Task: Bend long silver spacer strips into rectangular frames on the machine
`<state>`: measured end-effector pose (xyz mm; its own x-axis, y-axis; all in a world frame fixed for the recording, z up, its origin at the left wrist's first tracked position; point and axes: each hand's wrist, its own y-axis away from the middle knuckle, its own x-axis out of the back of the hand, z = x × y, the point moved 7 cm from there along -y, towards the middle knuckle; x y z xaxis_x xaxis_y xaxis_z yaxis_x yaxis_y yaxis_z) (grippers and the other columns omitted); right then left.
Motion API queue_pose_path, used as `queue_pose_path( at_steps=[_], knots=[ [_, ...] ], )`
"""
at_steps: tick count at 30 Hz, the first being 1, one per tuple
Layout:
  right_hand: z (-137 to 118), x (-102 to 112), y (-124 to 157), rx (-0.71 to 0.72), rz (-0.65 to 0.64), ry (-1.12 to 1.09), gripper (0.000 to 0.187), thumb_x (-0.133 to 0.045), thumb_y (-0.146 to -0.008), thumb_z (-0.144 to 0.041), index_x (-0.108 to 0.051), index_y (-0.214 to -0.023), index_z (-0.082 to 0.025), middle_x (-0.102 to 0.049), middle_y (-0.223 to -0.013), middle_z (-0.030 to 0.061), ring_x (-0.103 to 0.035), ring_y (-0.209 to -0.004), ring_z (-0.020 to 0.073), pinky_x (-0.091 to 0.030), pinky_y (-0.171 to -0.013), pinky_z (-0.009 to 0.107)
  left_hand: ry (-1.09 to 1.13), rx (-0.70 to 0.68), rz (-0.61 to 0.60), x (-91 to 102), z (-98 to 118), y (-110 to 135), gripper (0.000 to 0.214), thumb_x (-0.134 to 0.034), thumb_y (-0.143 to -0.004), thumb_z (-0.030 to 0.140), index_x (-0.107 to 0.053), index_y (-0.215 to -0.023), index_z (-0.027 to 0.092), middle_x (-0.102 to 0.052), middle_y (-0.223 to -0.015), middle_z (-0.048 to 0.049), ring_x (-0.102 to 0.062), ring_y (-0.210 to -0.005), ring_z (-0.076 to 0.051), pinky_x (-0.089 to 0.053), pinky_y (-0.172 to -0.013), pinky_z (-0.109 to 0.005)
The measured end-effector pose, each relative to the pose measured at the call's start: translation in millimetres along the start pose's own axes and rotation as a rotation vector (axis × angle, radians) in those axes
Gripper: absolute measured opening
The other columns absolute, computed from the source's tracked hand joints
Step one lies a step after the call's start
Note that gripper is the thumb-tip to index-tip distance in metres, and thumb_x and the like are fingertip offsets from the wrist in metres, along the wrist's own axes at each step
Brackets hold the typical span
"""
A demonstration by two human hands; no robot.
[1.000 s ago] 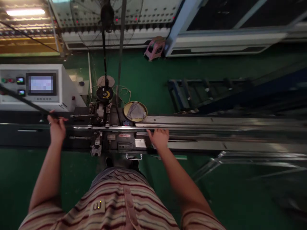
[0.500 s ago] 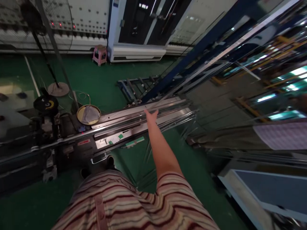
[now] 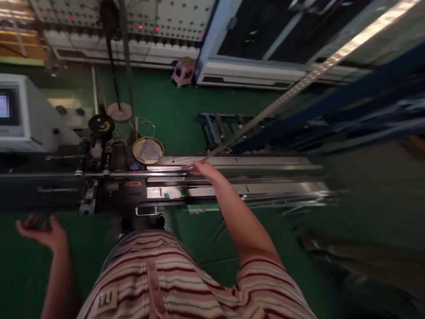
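Observation:
My right hand [image 3: 203, 169] reaches forward to the long metal machine bed [image 3: 282, 166] and grips the near end of a thin silver metal strip [image 3: 292, 88]. The strip rises from my hand diagonally up to the right, out of the picture. My left hand [image 3: 41, 230] hangs low at the left, away from the machine, fingers loosely curled and apart, holding nothing. A black machine head [image 3: 99, 166] with a black reel [image 3: 100, 124] sits left of my right hand. Beside it lies a round yellow tray [image 3: 137, 150] holding a grey cloth.
A white control cabinet [image 3: 29, 119] with a screen stands at the far left. A blue rack [image 3: 226, 128] lies on the green floor behind the bed. A pink stool [image 3: 184, 71] stands by the back wall machines. A fan stand [image 3: 118, 110] rises behind the reel.
The view has swung back left. My right hand went from stretched open over the bed to closed on the strip's end. My left hand is back in view, low at the left.

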<state>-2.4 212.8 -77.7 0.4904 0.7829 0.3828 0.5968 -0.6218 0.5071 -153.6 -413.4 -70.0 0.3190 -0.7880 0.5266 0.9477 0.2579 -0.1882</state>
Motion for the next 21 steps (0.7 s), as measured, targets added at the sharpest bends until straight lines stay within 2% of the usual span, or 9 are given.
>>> queue_pose_path(
  at_steps=[1,3,7,10,16,21],
  knots=[
    [-4.8,-17.3,2.1,0.020,-0.034,0.002,0.025,-0.050,-0.088,-0.019,-0.075,-0.086,-0.013,-0.073,-0.075,0.0062,-0.068,-0.069,0.0152,-0.056,-0.074,0.028,0.024,0.001,0.135,7.7,-13.5,10.5,0.078,-0.055,-0.088,0.034,-0.006,-0.148,0.044,-0.032,-0.152,-0.0065,-0.039,-0.137,-0.027,-0.045,-0.106,-0.054],
    [-12.8,-51.3,6.3,0.046,-0.089,0.026,0.023,-0.053,-0.086,-0.020,-0.075,-0.084,-0.013,-0.075,-0.084,0.0080,-0.069,-0.070,0.0154,-0.057,-0.076,0.029,0.085,0.029,0.222,10.1,-40.2,25.0,0.076,-0.059,-0.083,0.028,-0.018,-0.146,0.036,-0.042,-0.144,-0.0096,-0.048,-0.128,-0.027,-0.049,-0.100,-0.051],
    [-28.9,-118.9,15.0,0.088,-0.193,0.118,0.024,-0.055,-0.086,-0.024,-0.076,-0.086,-0.014,-0.077,-0.094,0.0103,-0.070,-0.073,0.0156,-0.057,-0.075,0.028,0.181,0.053,0.270,20.9,-75.2,28.3,0.072,-0.062,-0.079,0.023,-0.033,-0.145,0.023,-0.047,-0.140,-0.0145,-0.050,-0.125,-0.024,-0.049,-0.099,-0.041],
    [-45.9,-169.9,24.6,0.159,-0.274,0.160,0.024,-0.054,-0.086,-0.025,-0.076,-0.086,-0.014,-0.077,-0.095,0.0098,-0.070,-0.075,0.0154,-0.057,-0.073,0.027,0.206,0.060,0.302,38.4,-91.1,27.0,0.065,-0.062,-0.082,0.026,-0.041,-0.143,0.025,-0.049,-0.138,-0.0135,-0.051,-0.125,-0.023,-0.048,-0.100,-0.038],
    [-82.2,-268.7,41.6,0.269,-0.341,0.240,0.025,-0.053,-0.082,-0.024,-0.076,-0.085,-0.015,-0.076,-0.088,0.0065,-0.069,-0.073,0.0156,-0.057,-0.071,0.027,0.227,0.113,0.341,67.4,-137.4,27.0,0.052,-0.063,-0.084,0.028,-0.052,-0.135,0.025,-0.054,-0.134,-0.0133,-0.053,-0.125,-0.024,-0.048,-0.100,-0.040],
    [-114.3,-353.1,54.2,0.327,-0.400,0.282,0.024,-0.053,-0.082,-0.025,-0.076,-0.080,-0.018,-0.076,-0.088,0.0042,-0.069,-0.071,0.0152,-0.057,-0.071,0.027,0.240,0.161,0.365,91.2,-178.3,12.0,0.050,-0.065,-0.083,0.032,-0.055,-0.131,0.024,-0.057,-0.130,-0.0132,-0.055,-0.124,-0.025,-0.049,-0.099,-0.041]
  ],
)
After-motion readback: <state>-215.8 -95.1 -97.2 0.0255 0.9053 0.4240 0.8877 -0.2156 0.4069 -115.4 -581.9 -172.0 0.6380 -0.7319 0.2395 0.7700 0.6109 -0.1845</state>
